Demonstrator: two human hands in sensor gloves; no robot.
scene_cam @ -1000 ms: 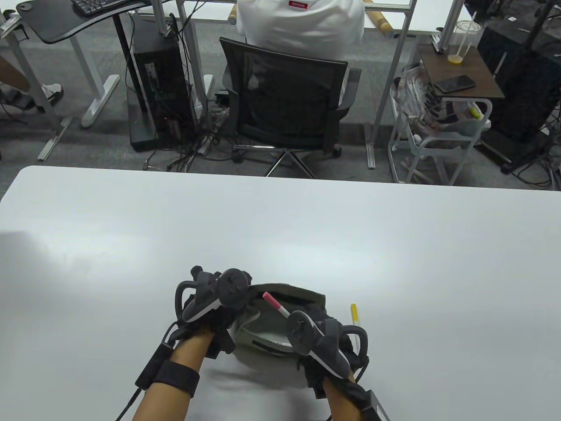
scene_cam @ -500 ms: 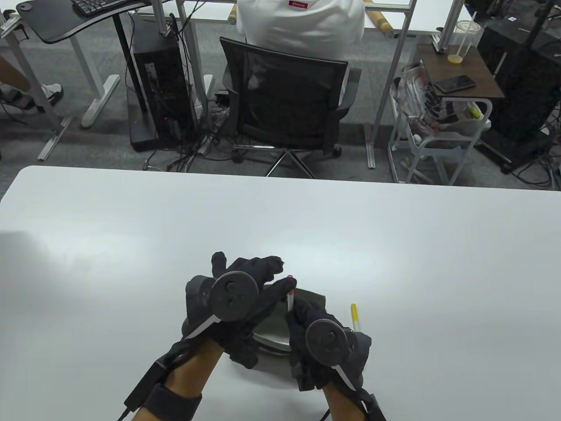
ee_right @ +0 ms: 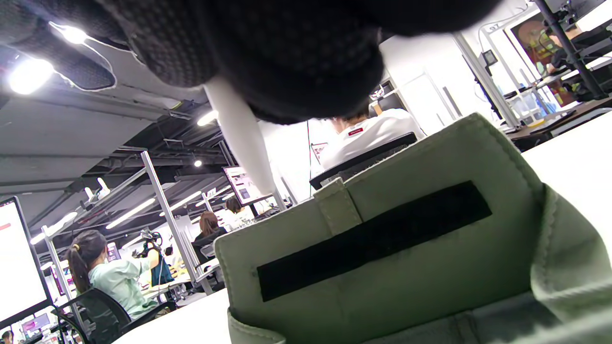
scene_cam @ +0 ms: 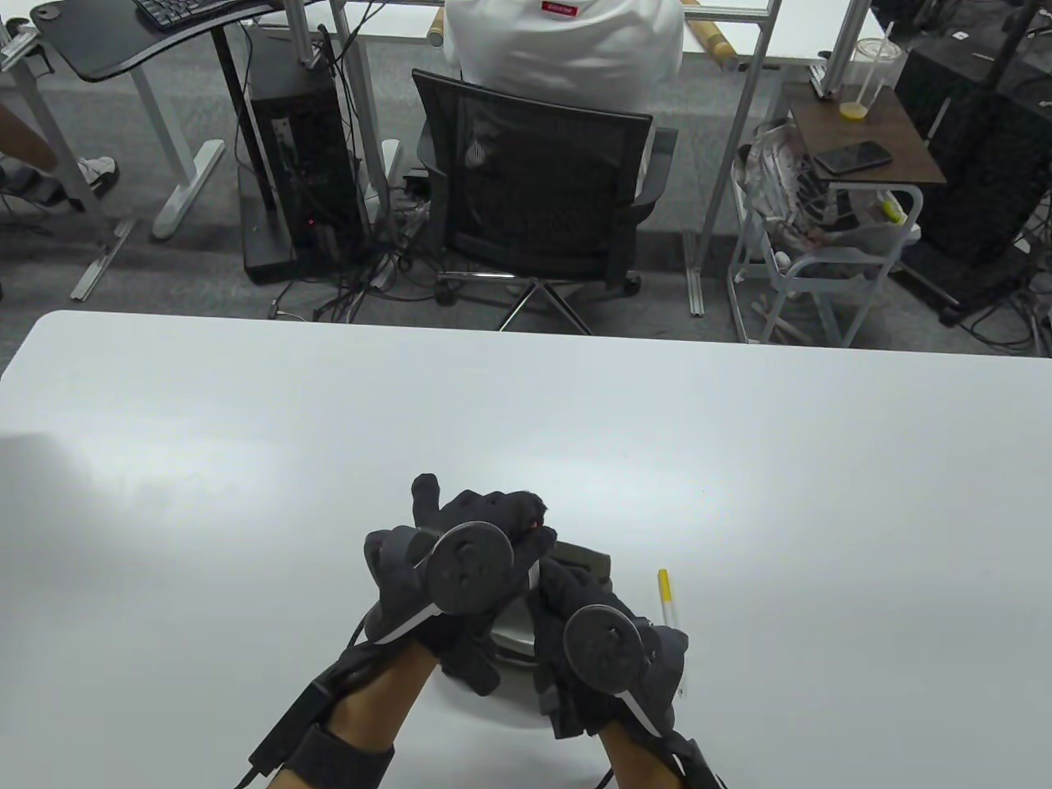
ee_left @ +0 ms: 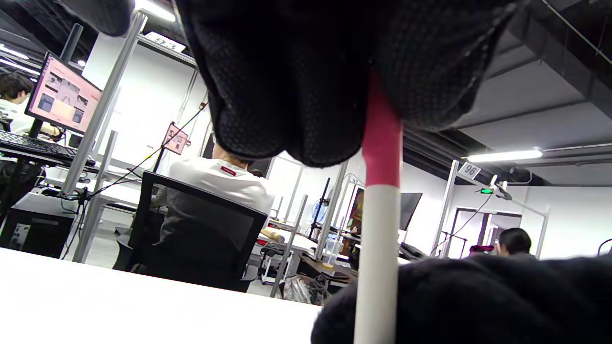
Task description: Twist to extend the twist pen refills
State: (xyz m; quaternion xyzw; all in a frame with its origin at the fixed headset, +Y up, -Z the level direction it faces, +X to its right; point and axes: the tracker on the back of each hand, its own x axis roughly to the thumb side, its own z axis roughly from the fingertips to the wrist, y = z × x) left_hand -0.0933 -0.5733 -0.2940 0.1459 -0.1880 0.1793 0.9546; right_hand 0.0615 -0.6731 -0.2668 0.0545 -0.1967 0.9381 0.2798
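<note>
Knit-gloved hands, left (scene_cam: pixel 485 526) and right (scene_cam: pixel 575 600), grip one slim, seemingly plastic pink-capped pen (ee_left: pixel 377 229).

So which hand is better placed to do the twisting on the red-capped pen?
Left, probably. The left hand pinches the pen's red cap end, the part to turn, while the right hand grips the white barrel lower down and can steady it.

1. Overhead light is glaring softly off the white table (scene_cam: pixel 575 427) in front of me.
2. My gloved fingers (ee_left: pixel 287 71) are blurring dark and close in both wrist views.
3. Ceiling strip lights (ee_right: pixel 28 74) are flaring; straight posts are bowing near frame edges.
</note>
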